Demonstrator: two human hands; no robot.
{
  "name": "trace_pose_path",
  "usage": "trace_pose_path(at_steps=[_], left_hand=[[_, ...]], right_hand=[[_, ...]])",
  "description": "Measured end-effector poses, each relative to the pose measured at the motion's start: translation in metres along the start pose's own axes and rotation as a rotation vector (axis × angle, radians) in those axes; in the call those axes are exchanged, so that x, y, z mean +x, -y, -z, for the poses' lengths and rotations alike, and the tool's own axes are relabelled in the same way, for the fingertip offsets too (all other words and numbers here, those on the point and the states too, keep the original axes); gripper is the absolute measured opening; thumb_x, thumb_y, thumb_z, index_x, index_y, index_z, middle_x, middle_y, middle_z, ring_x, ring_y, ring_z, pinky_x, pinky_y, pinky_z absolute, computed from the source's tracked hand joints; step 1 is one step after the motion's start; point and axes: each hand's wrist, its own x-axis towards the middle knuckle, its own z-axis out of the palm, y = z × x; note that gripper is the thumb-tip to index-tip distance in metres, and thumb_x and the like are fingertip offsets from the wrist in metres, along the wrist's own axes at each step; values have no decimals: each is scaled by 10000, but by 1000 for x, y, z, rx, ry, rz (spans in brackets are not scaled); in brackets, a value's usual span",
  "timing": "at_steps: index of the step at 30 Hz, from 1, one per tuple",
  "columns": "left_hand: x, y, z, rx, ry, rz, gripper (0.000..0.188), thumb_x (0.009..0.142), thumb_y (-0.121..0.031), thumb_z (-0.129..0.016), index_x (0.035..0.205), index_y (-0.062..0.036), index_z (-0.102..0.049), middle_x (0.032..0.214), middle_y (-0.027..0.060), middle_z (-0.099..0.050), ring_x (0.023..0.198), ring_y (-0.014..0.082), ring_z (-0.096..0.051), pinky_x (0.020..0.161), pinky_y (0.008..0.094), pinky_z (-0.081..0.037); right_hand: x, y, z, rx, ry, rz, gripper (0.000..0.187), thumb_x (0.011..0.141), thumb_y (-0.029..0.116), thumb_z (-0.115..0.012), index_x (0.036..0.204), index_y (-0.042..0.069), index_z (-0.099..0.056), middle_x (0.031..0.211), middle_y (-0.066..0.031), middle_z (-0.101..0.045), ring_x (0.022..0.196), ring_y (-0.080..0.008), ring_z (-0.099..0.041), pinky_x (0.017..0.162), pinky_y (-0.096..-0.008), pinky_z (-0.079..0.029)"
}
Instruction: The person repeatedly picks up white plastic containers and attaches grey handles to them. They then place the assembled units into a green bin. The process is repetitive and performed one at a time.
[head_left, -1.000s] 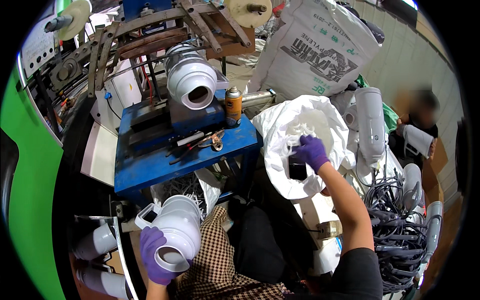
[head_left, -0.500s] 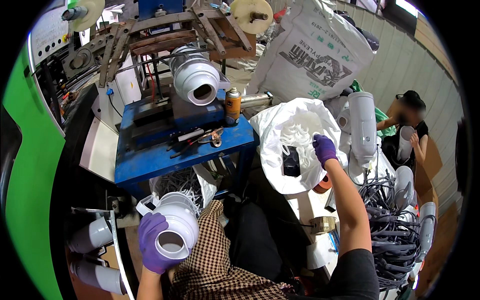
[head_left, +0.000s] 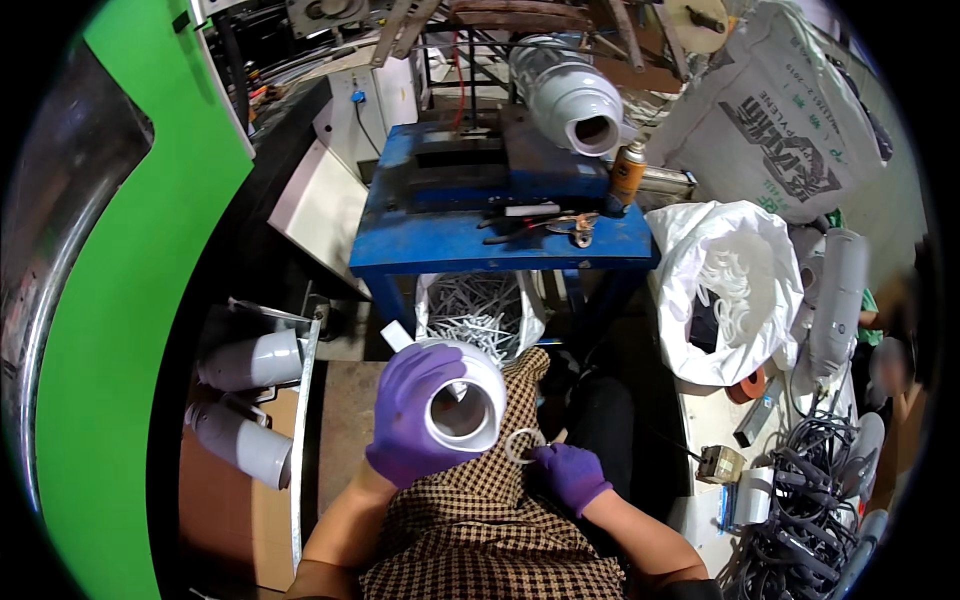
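A pale grey plastic jug body [head_left: 488,380] with a side handle is gripped by my gloved left hand [head_left: 412,415], its round mouth facing up toward me. Between the fingertips of my gloved right hand [head_left: 572,475] is a thin white ring [head_left: 509,445], held low over my checked apron, just right of the jug and apart from it. Similar white rings [head_left: 735,300] lie heaped in an open white sack [head_left: 680,350] on the right.
Ahead stands a blue metal bench [head_left: 420,235] bearing another jug body [head_left: 575,100], a spray can [head_left: 627,178] and pliers [head_left: 520,228]. Two more jug bodies [head_left: 250,360] lie at the left. Dark grey straps [head_left: 800,500] pile up at the right, near a blurred co-worker.
My right hand has left the sack and come down to my lap with a white ring. The jug in my left hand has turned its mouth more toward me. The view has swung left.
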Motion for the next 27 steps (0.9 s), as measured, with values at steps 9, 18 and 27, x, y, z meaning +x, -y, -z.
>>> trace_pose_path(at_steps=[9, 18, 27], left_hand=[[-1, 1, -5, -48, 23, 23, 666, 638, -308, -920, 1193, -61, -648, 1243, 147, -667, 1174, 371, -627, 1044, 511, -457], [-9, 0, -25, -8, 113, 19, 603, 627, -223, -811, 1187, -80, -634, 1289, 107, -652, 1242, 342, -591, 1123, 530, -384], [-16, -8, -38, 27, 165, 12, 555, 641, -144, -748, 1180, -53, -651, 1290, 89, -644, 1241, 312, -587, 1118, 535, -391]], right_hand=[[11, 42, 105, 857, -613, 343, 129, 789, -15, -729, 914, 3, -751, 940, -124, -696, 853, -206, -685, 716, -314, -540], [35, 98, 108, 462, -507, 488, 371, 695, -97, -742, 1040, 38, -715, 1032, -145, -727, 892, -312, -732, 745, -339, -583], [31, 99, 97, 230, -446, 317, 321, 691, -61, -699, 979, 82, -693, 1009, -90, -693, 802, -313, -691, 669, -370, -558]])
